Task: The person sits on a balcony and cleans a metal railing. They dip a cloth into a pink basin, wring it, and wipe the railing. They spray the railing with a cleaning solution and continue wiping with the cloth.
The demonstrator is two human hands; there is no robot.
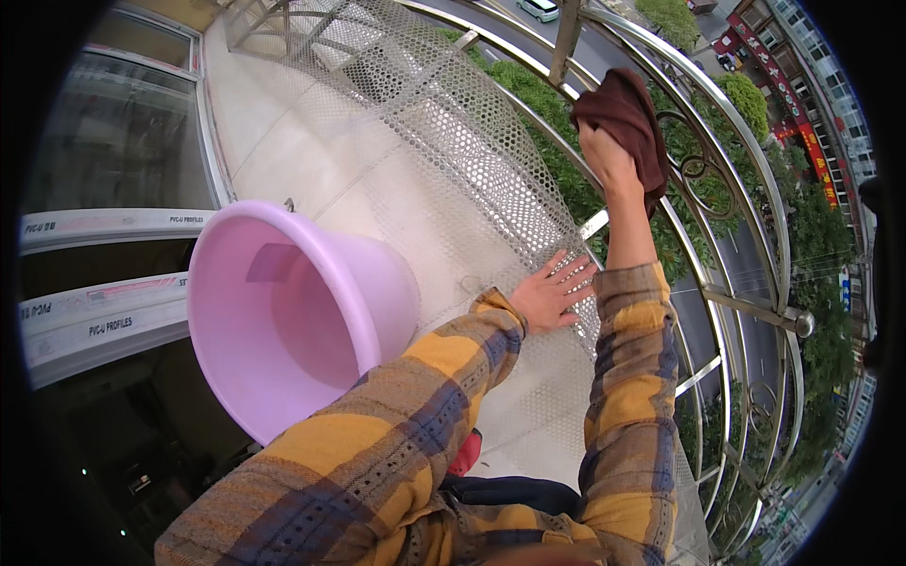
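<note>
My right hand (607, 157) grips a bunched maroon cloth (626, 124) at the stainless steel balcony railing (566, 49). The cloth hangs over part of the railing and covers the fingertips. Lower down, my left hand (555, 293) is spread flat with its fingers apart and holds nothing. It lies over the edge of a perforated metal sheet (453, 156), seemingly resting on it. On my left side stands a large pink plastic bucket (396, 276), its mouth tilted towards me. No water can be made out inside it.
Pale floor tiles (283, 127) run beneath the perforated sheet. PVC window frames (113, 226) with glass panes border the left side. Past the curved railing, trees (821, 212) and a road (750, 332) with a parked or passing car (539, 8) lie far below.
</note>
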